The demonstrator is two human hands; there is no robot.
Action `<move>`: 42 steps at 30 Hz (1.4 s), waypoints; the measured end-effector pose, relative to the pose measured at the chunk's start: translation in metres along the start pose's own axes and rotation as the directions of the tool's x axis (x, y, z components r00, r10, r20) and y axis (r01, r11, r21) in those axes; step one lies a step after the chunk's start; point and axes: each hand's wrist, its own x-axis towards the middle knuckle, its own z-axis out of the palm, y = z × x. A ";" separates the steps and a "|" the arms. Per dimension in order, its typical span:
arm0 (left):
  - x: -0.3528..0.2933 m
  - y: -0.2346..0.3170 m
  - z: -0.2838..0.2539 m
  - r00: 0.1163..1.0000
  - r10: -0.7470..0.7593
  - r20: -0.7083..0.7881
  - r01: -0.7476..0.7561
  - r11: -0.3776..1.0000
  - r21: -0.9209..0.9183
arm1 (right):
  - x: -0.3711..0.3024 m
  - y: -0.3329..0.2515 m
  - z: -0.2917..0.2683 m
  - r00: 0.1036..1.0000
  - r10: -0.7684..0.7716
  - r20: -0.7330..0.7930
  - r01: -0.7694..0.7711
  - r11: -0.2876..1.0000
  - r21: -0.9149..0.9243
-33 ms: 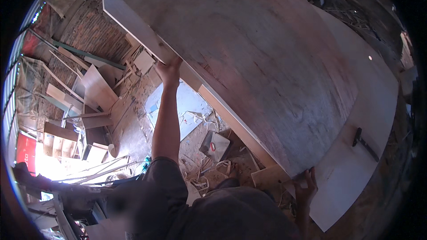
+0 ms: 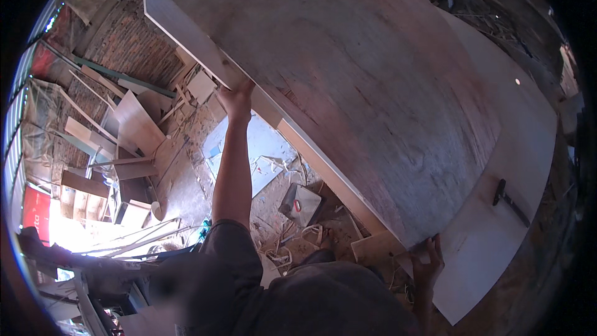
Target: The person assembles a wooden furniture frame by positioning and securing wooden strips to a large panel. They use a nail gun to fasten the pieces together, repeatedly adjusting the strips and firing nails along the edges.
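A large, brown-stained plywood sheet [image 2: 348, 93] lies slanting across the view in front of me. Along its left edge runs a narrow pale board [image 2: 186, 31]. My left hand [image 2: 236, 95], arm stretched forward, is closed around the near end of that board; its fingertips are hidden underneath. At the sheet's near right corner, my right hand [image 2: 427, 260] grips the edge with bent fingers, its palm partly hidden. Below the sheet, a paler panel [image 2: 479, 242] sticks out to the right, and a dark-handled hammer [image 2: 512, 203] rests on it.
Wood offcuts [image 2: 138, 121] lean and lie in a heap by the brick wall [image 2: 134, 46]. On the floor are a white panel [image 2: 245, 152], a grey box-like container [image 2: 301, 204] and scattered strips. Wooden framing [image 2: 329, 174] runs beneath the sheet's near edge.
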 end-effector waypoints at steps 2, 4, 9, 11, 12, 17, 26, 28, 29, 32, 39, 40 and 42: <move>0.004 -0.005 -0.001 0.999 -0.037 -0.022 0.036 0.998 -0.058 | 0.001 0.005 0.003 0.999 -0.033 -0.021 0.033 0.999 -0.015; 0.006 -0.013 -0.005 1.000 -0.023 0.017 0.025 0.990 -0.136 | 0.000 0.002 0.002 0.999 0.050 -0.006 -0.050 0.997 0.052; 0.015 -0.013 0.007 0.999 0.054 0.006 -0.052 0.983 -0.178 | 0.010 -0.006 0.002 0.995 0.098 -0.017 -0.095 0.985 0.144; 0.014 -0.013 0.005 0.998 0.064 0.002 -0.062 0.978 -0.199 | 0.010 -0.006 0.001 0.994 0.107 -0.016 -0.102 0.975 0.196; 0.014 -0.014 0.005 0.998 0.054 0.010 -0.051 0.978 -0.200 | 0.011 -0.005 0.000 0.993 0.118 -0.008 -0.115 0.977 0.178; 0.024 -0.017 0.006 0.999 0.020 -0.035 -0.022 0.999 -0.039 | 0.019 0.012 0.000 0.999 0.047 -0.016 -0.046 0.997 0.064; 0.018 -0.011 0.009 0.995 0.099 -0.015 -0.100 0.991 -0.085 | 0.025 0.015 0.005 0.991 0.130 0.034 -0.133 0.984 0.121; 0.017 -0.011 0.005 0.996 0.084 -0.024 -0.086 0.993 -0.077 | 0.026 0.006 0.004 0.983 0.177 0.055 -0.184 0.973 0.143; 0.016 -0.011 0.008 0.997 0.073 -0.033 -0.075 0.994 -0.084 | 0.028 0.000 0.000 0.979 0.197 0.059 -0.204 0.968 0.145; 0.016 -0.007 0.010 0.999 0.032 -0.033 -0.032 0.999 -0.019 | 0.030 -0.003 -0.004 0.981 0.177 0.082 -0.186 0.976 0.114; 0.020 -0.007 0.013 0.998 -0.044 0.039 0.047 0.995 -0.092 | 0.032 -0.006 -0.004 0.998 0.046 0.036 -0.050 0.993 0.109; 0.020 -0.008 0.013 0.997 -0.068 0.037 0.070 0.996 -0.057 | 0.031 -0.002 -0.004 0.999 0.022 0.030 -0.025 0.994 0.103; 0.018 -0.001 0.017 0.994 -0.108 0.023 0.108 0.994 -0.004 | 0.031 -0.003 -0.004 0.998 0.048 0.043 -0.052 0.994 0.099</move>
